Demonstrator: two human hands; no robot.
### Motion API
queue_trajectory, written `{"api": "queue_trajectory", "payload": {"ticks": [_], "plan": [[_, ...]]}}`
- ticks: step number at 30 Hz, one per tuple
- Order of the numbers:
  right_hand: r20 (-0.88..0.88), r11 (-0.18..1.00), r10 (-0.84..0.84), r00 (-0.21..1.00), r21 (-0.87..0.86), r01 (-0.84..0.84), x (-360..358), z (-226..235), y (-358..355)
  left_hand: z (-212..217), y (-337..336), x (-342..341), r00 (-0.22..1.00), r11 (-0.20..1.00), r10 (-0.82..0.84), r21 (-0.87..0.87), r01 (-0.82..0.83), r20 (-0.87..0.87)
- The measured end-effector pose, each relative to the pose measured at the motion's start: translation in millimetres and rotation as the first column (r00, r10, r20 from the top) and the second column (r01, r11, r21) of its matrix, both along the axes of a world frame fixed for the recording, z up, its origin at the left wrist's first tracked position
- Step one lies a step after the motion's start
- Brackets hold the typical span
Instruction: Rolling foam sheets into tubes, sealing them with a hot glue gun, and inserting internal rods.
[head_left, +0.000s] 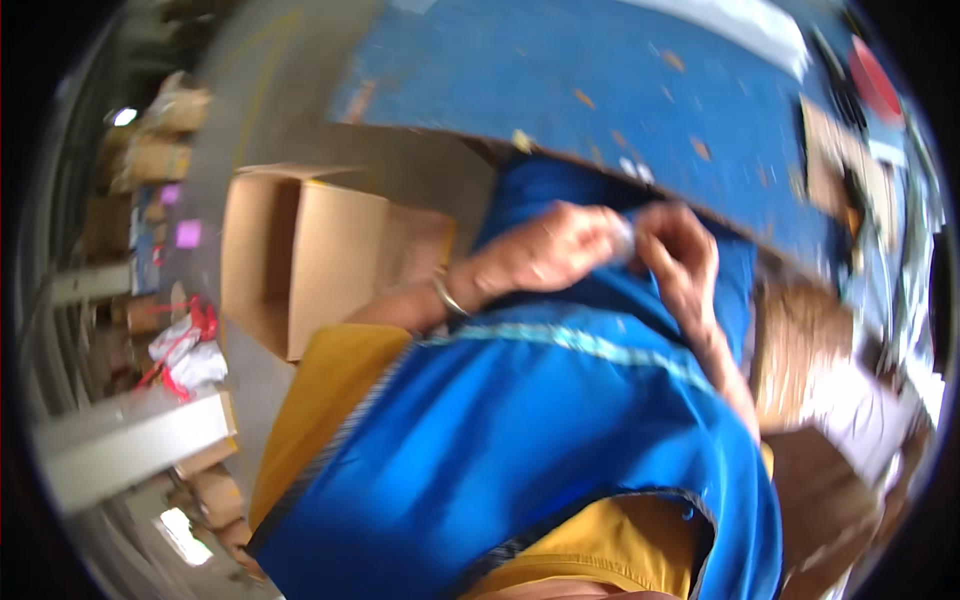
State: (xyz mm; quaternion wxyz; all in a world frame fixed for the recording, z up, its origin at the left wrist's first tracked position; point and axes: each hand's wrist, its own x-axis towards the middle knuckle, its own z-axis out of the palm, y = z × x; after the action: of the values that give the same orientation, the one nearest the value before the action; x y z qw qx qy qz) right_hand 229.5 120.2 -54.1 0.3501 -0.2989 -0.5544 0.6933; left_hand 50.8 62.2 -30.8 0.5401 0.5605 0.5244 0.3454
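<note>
My left hand (550,245) is closed, its fingertips pressed together at a small pale, shiny thing (625,238). Motion blur hides what kind of thing this is. Close beside it, my right hand (682,255) has its fingers curled in a pinch towards the same spot; whether it grips the pale thing too is hard to see. Both hands are over my lap, in front of the near edge of a blue-topped table (560,60). A bangle (450,296) circles my left wrist. I wear a blue apron (520,410) over yellow clothing.
An open cardboard box (340,260) stands at my left. Wrapped brown packages (800,340) lie close at my right. Cardboard pieces (825,165) and a red round object (876,80) are at the table's right end. Shelves with boxes (160,160) line the far left.
</note>
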Motion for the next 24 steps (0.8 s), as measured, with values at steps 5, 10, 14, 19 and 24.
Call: {"api": "queue_trajectory", "payload": {"ticks": [5,10,14,19,24], "plan": [[-0.006,0.994,0.059,0.998,-0.088,-0.059,6.3,1.3,0.7,8.3,-1.0,0.5,1.000,0.999,0.008,-0.041,-0.008,0.003],[-0.010,0.995,0.091,0.996,-0.039,-0.092,1.9,8.7,0.3,15.8,-0.4,2.6,0.999,0.994,0.052,-0.097,-0.050,0.017],[-0.079,0.982,0.156,0.985,-0.090,-0.163,4.6,11.1,4.0,18.6,-0.7,-3.1,0.992,0.985,0.087,-0.160,-0.072,0.089],[-0.165,0.974,0.205,0.965,-0.066,-0.218,6.4,12.1,2.0,24.0,-0.6,-9.4,0.971,0.975,0.076,-0.222,-0.025,0.225],[-0.137,0.986,0.161,0.977,0.070,-0.153,5.7,8.0,-3.0,24.9,-3.0,-6.9,0.948,0.968,0.077,-0.252,0.004,0.309]]}}
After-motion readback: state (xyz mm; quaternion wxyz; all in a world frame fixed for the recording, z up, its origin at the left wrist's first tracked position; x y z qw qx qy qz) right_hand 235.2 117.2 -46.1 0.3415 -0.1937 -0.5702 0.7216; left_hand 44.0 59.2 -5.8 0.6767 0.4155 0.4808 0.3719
